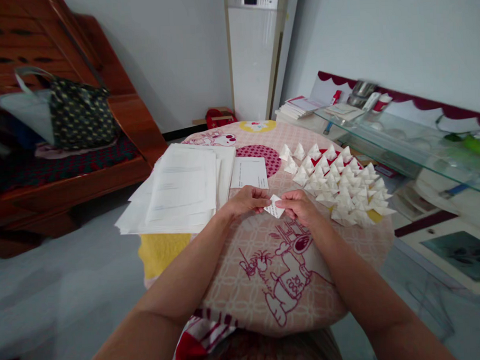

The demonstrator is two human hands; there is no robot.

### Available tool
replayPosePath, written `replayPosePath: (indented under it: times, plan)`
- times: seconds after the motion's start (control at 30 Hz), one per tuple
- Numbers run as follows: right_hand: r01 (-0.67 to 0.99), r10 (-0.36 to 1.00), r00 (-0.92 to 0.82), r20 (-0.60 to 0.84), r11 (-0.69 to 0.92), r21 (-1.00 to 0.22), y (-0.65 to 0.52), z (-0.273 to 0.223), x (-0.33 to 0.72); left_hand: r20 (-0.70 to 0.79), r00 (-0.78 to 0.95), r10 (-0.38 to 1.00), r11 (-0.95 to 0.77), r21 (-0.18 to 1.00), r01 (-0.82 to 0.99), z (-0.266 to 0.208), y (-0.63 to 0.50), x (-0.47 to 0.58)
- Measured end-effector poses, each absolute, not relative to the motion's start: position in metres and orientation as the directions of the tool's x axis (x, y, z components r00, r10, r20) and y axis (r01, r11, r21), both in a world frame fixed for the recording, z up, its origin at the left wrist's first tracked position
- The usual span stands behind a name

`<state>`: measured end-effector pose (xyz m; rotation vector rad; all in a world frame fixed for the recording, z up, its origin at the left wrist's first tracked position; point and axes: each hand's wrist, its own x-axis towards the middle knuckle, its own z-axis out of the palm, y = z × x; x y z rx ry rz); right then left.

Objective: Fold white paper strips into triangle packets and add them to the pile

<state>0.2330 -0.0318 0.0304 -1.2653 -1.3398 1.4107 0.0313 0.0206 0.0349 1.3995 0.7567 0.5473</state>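
Observation:
Between my two hands is a small folded piece of white paper [274,207] with printed text on it. My left hand [249,200] pinches its left corner, and my right hand [300,205] pinches the right side with thumb and fingers. Just beyond them a printed paper sheet [249,172] lies flat on the tablecloth. To the left rests a stack of larger white papers [180,185]. Several folded paper pieces with pointed tips [339,181] stand in rows on the right part of the table.
A pink patterned cloth [244,275] covers the round table. Along the right runs a glass-topped cabinet [405,141] with cups and papers on it. A wooden bench [134,121] with a dotted bag [80,115] stands at left, and a tall white air conditioner [250,57] behind.

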Motion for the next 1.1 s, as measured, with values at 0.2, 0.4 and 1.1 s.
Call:
replayPosePath:
  times: [0.2,0.4,1.1]
  plan:
    - [0.052,0.973,-0.167,-0.158,-0.151,-0.987,-0.033,0.028,0.227,-0.186,0.654,0.733,0.096,0.981,0.170,0.035,0.015,0.036]
    - [0.001,0.962,-0.195,-0.194,-0.197,-0.980,-0.035,0.028,0.228,-0.209,0.689,0.694,0.136,0.978,0.160,0.036,0.016,0.036]
    - [0.216,0.982,-0.170,-0.079,-0.041,-0.976,-0.039,0.031,0.227,-0.079,0.624,0.778,0.053,0.997,0.060,0.036,0.018,0.034]
